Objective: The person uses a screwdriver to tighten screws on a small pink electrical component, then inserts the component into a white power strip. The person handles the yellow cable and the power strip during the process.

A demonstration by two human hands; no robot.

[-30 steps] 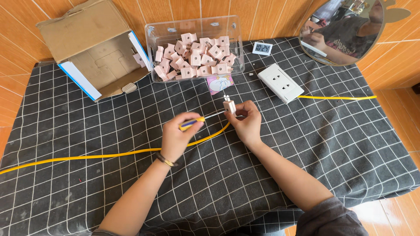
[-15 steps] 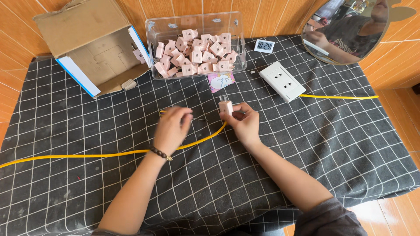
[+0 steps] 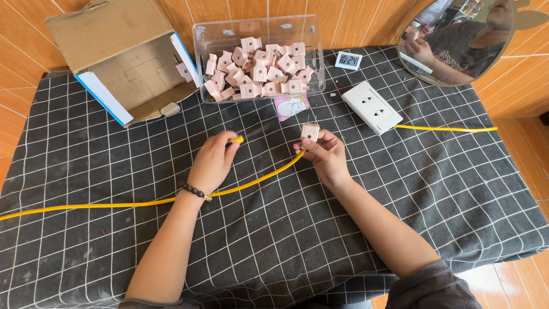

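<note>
My right hand point(image 3: 327, 155) pinches a small pink plug point(image 3: 310, 132) upright above the cloth; a yellow cable point(image 3: 257, 178) runs from under that hand leftward across the table. My left hand point(image 3: 213, 162) is closed around a yellow-handled tool point(image 3: 235, 139), its tip poking out above the fingers, and rests just above the cable. A beaded bracelet sits on the left wrist. The two hands are about a hand's width apart.
A clear plastic bin point(image 3: 257, 34) holding several pink plugs stands at the back. An open cardboard box point(image 3: 123, 63) lies back left. A white socket block point(image 3: 372, 106) with its yellow cord, a small digital clock point(image 3: 347, 59), a pink card point(image 3: 291, 106) and a round mirror point(image 3: 452, 40) are back right.
My left hand has drawn away leftward from the plug, taking the yellow-handled tool with it. The right hand has kept the pink plug and turned it upright.
</note>
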